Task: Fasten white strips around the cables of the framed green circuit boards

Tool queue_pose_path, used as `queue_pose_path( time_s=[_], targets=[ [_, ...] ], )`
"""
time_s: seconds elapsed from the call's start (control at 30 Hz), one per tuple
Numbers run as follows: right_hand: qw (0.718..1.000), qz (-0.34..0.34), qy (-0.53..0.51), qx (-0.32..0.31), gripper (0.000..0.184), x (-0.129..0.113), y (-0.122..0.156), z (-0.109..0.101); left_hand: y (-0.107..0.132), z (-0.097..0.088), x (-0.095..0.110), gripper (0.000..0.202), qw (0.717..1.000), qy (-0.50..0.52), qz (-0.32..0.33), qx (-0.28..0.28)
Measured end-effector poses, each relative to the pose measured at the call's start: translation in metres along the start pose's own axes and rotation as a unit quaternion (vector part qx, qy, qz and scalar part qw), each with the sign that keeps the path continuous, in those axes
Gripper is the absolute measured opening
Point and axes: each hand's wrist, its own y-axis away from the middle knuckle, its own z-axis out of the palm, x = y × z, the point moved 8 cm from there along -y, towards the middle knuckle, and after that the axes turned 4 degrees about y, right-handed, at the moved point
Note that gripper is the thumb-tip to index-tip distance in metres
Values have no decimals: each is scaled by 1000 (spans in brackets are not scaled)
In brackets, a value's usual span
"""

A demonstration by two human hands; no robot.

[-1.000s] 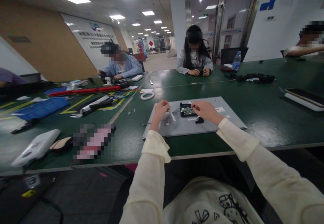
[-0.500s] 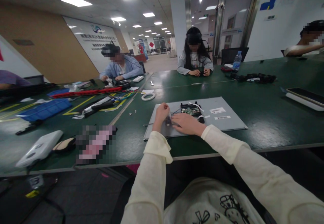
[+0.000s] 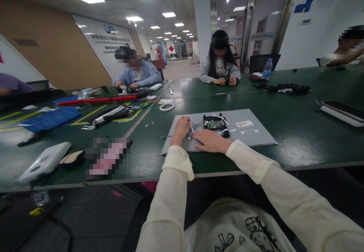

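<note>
A flat grey panel [image 3: 256,130] lies on the green table in front of me. On it sits a black frame with a circuit board [image 3: 214,123], with white tape strips beside it. My left hand [image 3: 181,129] is over the panel's left part, its fingers pinched at the upper end of a short white tape strip [image 3: 192,127]. My right hand [image 3: 211,140] lies low over the panel with fingers stretched out, the tips beside the strip's lower end. Thin grey cables [image 3: 198,124] run from the board toward my hands, partly hidden by them.
A tape roll [image 3: 167,107] lies beyond the panel. To the left are a blue tray [image 3: 51,119], a white device [image 3: 45,161] and a pink blurred item [image 3: 109,159]. A phone [image 3: 345,109] rests at the right. Two people [image 3: 220,60] sit across the table.
The white strip between my hands now shows upright and clear, where a dark, see-through piece appeared before. Both hands stay nearly in place.
</note>
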Motion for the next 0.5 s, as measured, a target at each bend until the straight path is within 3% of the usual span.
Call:
queue_pose_path(
  time_s=[0.2,0.37,0.5],
  targets=[
    [1000,11,-21,-5,40,-1,1,0,0,-1,-3,19,999,-34,-37,4],
    [1000,15,-26,-5,39,-3,3,-2,-1,-4,-9,30,996,-15,-76,34],
    [1000,10,-24,-4,37,-6,4,-2,-3,-4,-7,29,998,18,-48,32]
  ],
)
